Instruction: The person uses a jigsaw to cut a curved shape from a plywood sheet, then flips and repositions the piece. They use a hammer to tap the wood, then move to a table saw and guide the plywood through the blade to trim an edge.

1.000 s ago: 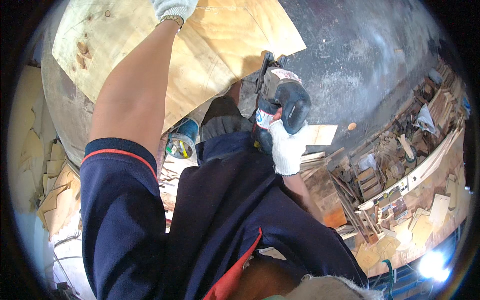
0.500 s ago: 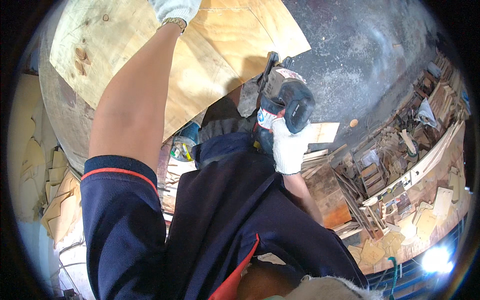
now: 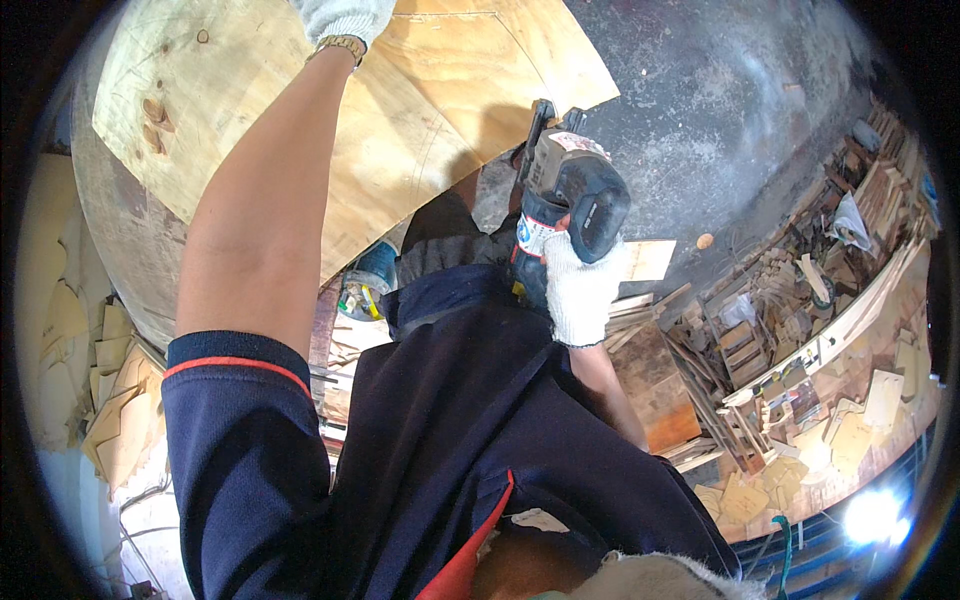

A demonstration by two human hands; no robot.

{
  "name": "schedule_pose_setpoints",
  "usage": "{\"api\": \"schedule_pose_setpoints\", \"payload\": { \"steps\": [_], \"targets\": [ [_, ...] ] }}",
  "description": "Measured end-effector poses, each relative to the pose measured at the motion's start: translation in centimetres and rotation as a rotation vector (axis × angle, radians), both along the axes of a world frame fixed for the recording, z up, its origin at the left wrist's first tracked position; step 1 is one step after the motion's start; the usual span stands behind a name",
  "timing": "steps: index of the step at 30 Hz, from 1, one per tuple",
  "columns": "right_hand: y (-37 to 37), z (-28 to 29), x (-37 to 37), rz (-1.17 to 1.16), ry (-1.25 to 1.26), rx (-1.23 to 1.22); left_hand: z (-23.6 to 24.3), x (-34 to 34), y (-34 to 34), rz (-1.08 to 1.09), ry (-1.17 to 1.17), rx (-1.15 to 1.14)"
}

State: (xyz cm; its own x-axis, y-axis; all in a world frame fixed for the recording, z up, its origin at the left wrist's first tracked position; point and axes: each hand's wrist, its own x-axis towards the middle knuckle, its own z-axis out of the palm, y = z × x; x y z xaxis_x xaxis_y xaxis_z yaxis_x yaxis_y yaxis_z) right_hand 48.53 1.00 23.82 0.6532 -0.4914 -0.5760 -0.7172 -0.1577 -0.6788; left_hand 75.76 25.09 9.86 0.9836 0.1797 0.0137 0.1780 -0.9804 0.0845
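A large sheet of pale plywood, with pencil lines and a few dark knots, lies on a grey worktop. My left hand, in a white knit glove, rests over the sheet at the top of the picture; its fingers run out of view. A metal watch band circles that wrist. In my right hand, also gloved, is a dark jigsaw, gripped round its body. The front of the saw is at the sheet's near right edge. Whether the blade touches the wood is hidden.
A small plywood offcut lies on the worktop beside my right hand. Below stands a bucket with odds and ends. Scrap wood is heaped at the right, and more board pieces lean at the left. A bright lamp shines at lower right.
The plywood and my left arm appear shifted very slightly left in the picture. My right hand keeps its hold on the jigsaw, almost in the same place.
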Motion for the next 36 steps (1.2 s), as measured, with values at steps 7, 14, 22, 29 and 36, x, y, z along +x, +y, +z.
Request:
{"api": "schedule_pose_setpoints", "payload": {
  "steps": [7,14,22,29,36],
  "targets": [
    [-1.1,0.9,1.4,0.117,0.031,0.003,0.0,-0.1,0.0,0.014,0.001,-0.029],
    [-2.5,0.6,2.0,0.266,-0.049,-0.079,0.2,-0.2,-0.1,-0.001,-0.02,-0.061],
    [-3.8,1.2,2.7,0.367,-0.06,-0.066,0.4,-0.2,-0.2,-0.001,-0.013,-0.039],
    [-4.5,1.8,3.6,0.436,0.022,-0.074,0.5,-0.4,-0.2,-0.015,-0.06,-0.053],
    [-5.2,1.6,4.3,0.508,0.025,-0.084,0.0,-0.4,0.0,-0.02,-0.09,-0.043]
  ]
}}
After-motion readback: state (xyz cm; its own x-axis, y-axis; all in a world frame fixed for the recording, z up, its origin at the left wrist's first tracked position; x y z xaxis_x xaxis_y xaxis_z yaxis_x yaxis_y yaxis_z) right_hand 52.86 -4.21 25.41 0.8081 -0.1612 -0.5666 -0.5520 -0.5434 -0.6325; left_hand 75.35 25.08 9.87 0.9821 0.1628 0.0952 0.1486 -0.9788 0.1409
